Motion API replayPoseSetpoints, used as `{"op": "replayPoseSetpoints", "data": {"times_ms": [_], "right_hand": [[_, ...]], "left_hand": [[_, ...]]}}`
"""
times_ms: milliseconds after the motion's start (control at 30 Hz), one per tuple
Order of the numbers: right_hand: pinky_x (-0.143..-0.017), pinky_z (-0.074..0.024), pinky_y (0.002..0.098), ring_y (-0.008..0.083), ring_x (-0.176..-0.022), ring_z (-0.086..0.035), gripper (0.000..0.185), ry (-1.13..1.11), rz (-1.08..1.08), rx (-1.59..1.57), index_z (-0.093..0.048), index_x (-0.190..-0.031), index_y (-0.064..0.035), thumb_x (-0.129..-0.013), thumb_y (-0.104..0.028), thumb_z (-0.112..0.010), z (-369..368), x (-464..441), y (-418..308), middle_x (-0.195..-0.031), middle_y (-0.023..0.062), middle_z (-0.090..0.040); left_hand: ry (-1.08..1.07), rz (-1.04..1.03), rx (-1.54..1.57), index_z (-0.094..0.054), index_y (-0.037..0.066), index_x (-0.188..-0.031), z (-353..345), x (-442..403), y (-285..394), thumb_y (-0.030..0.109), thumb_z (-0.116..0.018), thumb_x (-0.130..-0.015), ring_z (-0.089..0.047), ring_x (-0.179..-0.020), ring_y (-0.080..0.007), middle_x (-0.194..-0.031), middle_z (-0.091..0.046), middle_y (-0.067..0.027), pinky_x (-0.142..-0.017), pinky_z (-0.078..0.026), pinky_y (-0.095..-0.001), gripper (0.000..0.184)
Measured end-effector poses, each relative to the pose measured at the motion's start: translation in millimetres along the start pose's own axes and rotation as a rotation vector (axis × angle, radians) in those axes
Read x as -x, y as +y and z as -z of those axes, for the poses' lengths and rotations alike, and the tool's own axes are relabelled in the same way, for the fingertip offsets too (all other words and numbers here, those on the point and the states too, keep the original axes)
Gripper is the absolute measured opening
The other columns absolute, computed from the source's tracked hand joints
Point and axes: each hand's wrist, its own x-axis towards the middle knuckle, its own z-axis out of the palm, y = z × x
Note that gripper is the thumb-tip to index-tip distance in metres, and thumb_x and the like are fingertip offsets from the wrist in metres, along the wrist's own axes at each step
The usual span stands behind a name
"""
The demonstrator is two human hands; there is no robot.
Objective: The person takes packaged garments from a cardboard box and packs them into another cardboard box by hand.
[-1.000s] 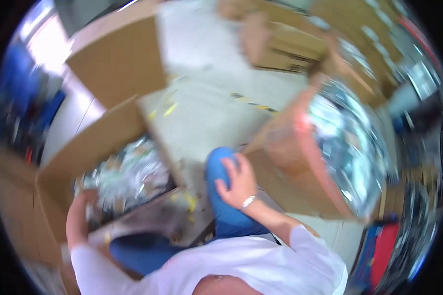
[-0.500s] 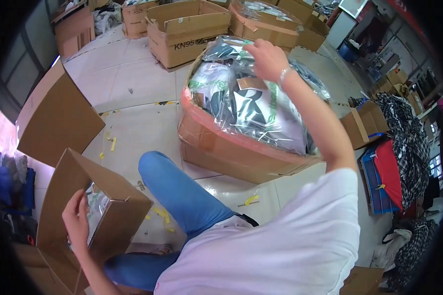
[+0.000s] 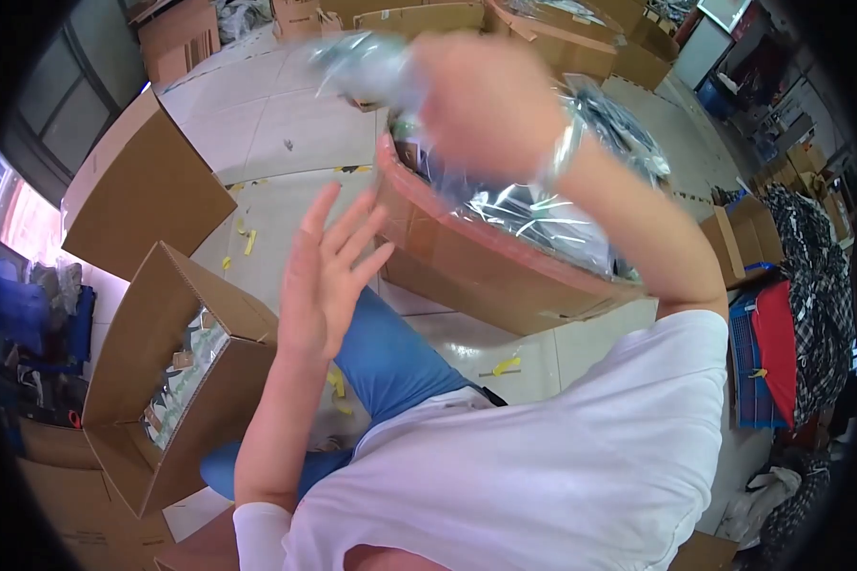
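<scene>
My right hand [image 3: 490, 105], smeared by motion, is raised over the large carton [image 3: 476, 262]. It grips a clear plastic-bagged package [image 3: 364, 68], whose blurred end juts out to the left. Shiny bagged packages [image 3: 552, 221] fill that carton, partly hidden behind my hand and forearm. Lifted in front of my body, my left hand [image 3: 328, 276] is open with its fingers spread and nothing in it. A smaller open carton [image 3: 243, 285], tipped towards the left, stands to the left of my left forearm. Several bagged packages [image 3: 186, 376] lie inside it.
An upright cardboard flap [image 3: 148, 190] stands at the left. More cartons [image 3: 562, 43] line the back. On the right are a blue crate [image 3: 757, 366] with red cloth [image 3: 779, 352] and a heap of checked fabric [image 3: 809, 295]. Yellow scraps [image 3: 507, 365] lie on the tiled floor.
My right hand has lifted a bagged package up from the large carton. My left hand has left the smaller carton and moved up and right, its fingers spreading. The view has shifted slightly.
</scene>
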Motion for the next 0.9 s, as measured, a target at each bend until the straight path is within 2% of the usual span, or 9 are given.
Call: {"op": "replayPoseSetpoints", "data": {"times_ms": [133,200,300,400,600,667,800,833,900], "right_hand": [[-0.073,-0.0545,0.0443,0.0344,-0.088,-0.066,0.035,-0.462,0.517,-0.359,-0.063,-0.100,-0.0039,-0.073,-0.023,-0.074,-10,71,-67,-0.103,0.0151,-0.064],[-0.078,-0.0532,0.0422,0.0337,-0.093,-0.064,0.048,-0.286,0.467,-0.692,-0.062,-0.112,-0.0051,-0.074,-0.031,-0.075,-13,83,-44,-0.110,0.0152,-0.062],[-0.086,-0.0501,0.0434,0.0380,-0.107,-0.058,0.067,-0.013,-0.074,-0.067,-0.054,-0.130,-0.0076,-0.071,-0.032,-0.078,-27,99,3,-0.128,0.0221,-0.051],[-0.079,-0.0516,0.0446,0.0370,-0.098,-0.062,0.050,-0.091,-0.465,0.128,-0.059,-0.120,-0.0072,-0.077,-0.025,-0.076,-88,127,70,-0.112,0.0185,-0.062],[-0.071,-0.0515,0.0460,0.0374,-0.084,-0.065,0.023,-0.024,-0.434,0.227,-0.064,-0.099,-0.0005,-0.083,-0.017,-0.067,-58,101,98,-0.094,0.0200,-0.068],[-0.072,-0.0513,0.0428,0.0374,-0.084,-0.066,0.020,0.223,-0.402,0.088,-0.065,-0.100,-0.0006,-0.085,-0.014,-0.061,-25,87,92,-0.092,0.0212,-0.068],[-0.084,-0.0536,0.0342,0.0240,-0.093,-0.068,0.028,0.465,0.143,-0.077,-0.064,-0.113,0.0067,-0.086,-0.002,-0.062,5,73,-2,-0.101,0.0153,-0.071],[-0.083,-0.0540,0.0368,0.0280,-0.094,-0.068,0.028,0.339,0.206,-0.510,-0.065,-0.110,0.0043,-0.084,-0.005,-0.064,-6,75,-24,-0.103,0.0149,-0.070],[-0.089,-0.0495,0.0418,0.0317,-0.097,-0.066,0.018,0.080,0.559,-0.600,-0.066,-0.096,-0.0043,-0.079,-0.011,-0.064,-31,74,-75,-0.102,0.0139,-0.070]], "left_hand": [[0.411,-0.083,-0.050,-0.045,-0.003,-0.134,31,23,-20,0.019,-0.055,-0.096,-0.061,-0.112,-0.0294,-0.124,-0.059,-0.0170,-0.094,-0.051,-0.0408,0.045],[0.461,-0.087,-0.110,-0.047,-0.003,-0.133,60,52,-23,0.015,-0.056,-0.095,-0.063,-0.110,-0.0288,-0.122,-0.060,-0.0168,-0.092,-0.052,-0.0404,0.043],[0.548,0.024,-0.156,-0.050,-0.004,-0.129,115,90,-24,0.010,-0.058,-0.093,-0.065,-0.105,-0.0278,-0.118,-0.062,-0.0166,-0.090,-0.053,-0.0400,0.040],[0.605,0.191,-0.144,-0.051,-0.006,-0.127,164,115,-39,0.007,-0.059,-0.091,-0.066,-0.102,-0.0270,-0.116,-0.063,-0.0164,-0.089,-0.054,-0.0397,0.038],[0.603,0.196,-0.094,-0.050,-0.007,-0.130,172,139,-41,0.021,-0.055,-0.099,-0.065,-0.109,-0.0265,-0.124,-0.062,-0.0184,-0.094,-0.052,-0.0392,0.042],[0.544,0.175,-0.070,-0.049,-0.007,-0.131,178,138,-46,0.022,-0.054,-0.100,-0.065,-0.109,-0.0271,-0.123,-0.062,-0.0178,-0.095,-0.051,-0.0392,0.043],[0.496,0.235,0.047,-0.053,-0.002,-0.127,196,137,-39,0.022,-0.057,-0.098,-0.066,-0.105,-0.0252,-0.119,-0.064,-0.0150,-0.090,-0.054,-0.0388,0.038],[0.464,0.257,0.077,-0.054,-0.002,-0.126,199,134,-36,0.023,-0.057,-0.098,-0.066,-0.104,-0.0249,-0.118,-0.064,-0.0146,-0.090,-0.054,-0.0389,0.037],[0.536,0.259,-0.202,-0.054,0.001,-0.129,194,130,-29,0.026,-0.054,-0.100,-0.064,-0.108,-0.0241,-0.122,-0.063,-0.0129,-0.094,-0.052,-0.0385,0.038]]}}
